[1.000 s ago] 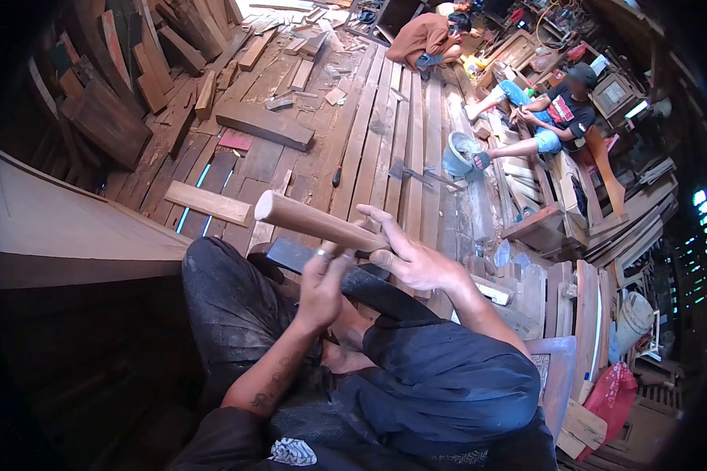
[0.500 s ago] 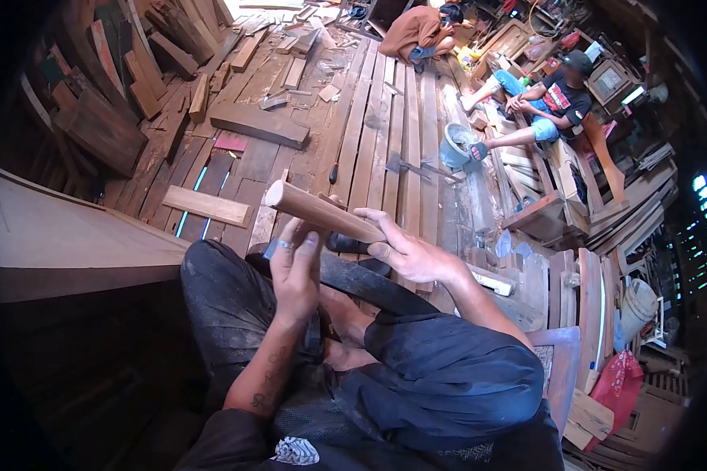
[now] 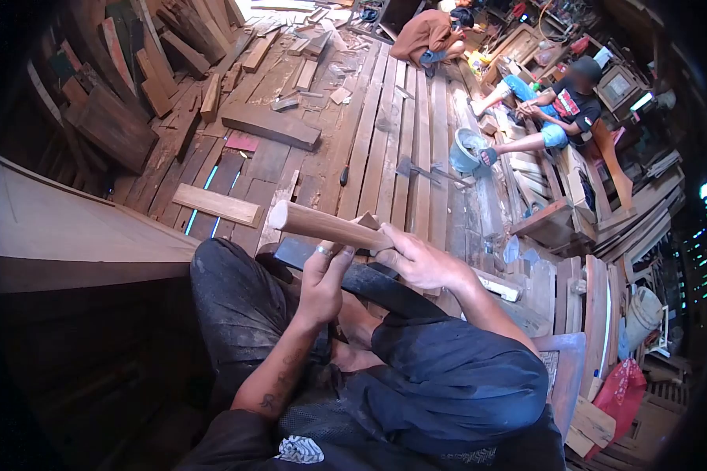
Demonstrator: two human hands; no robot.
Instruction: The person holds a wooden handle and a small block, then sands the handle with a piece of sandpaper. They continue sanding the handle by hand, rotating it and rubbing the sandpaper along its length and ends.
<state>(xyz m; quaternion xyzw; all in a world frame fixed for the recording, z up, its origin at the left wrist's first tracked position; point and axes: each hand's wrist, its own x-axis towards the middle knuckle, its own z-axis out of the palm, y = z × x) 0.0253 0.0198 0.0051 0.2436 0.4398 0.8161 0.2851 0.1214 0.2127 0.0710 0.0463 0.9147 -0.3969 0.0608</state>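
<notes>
Right hand (image 3: 426,265), fingers closed, holds the rod (image 3: 322,224) at one end — left hand (image 3: 324,281), fingers curled, sits beneath, its hold unclear. Slack right fingers could let the rod slip.

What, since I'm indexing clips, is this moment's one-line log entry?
right hand: holding wooden piece near one end | left hand: at piece's lower side, contact unclear | pale board: on floor

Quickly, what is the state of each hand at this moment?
Left hand: curled against the rod; whether it grips cannot be told.
Right hand: closed, holding the rod.
</notes>
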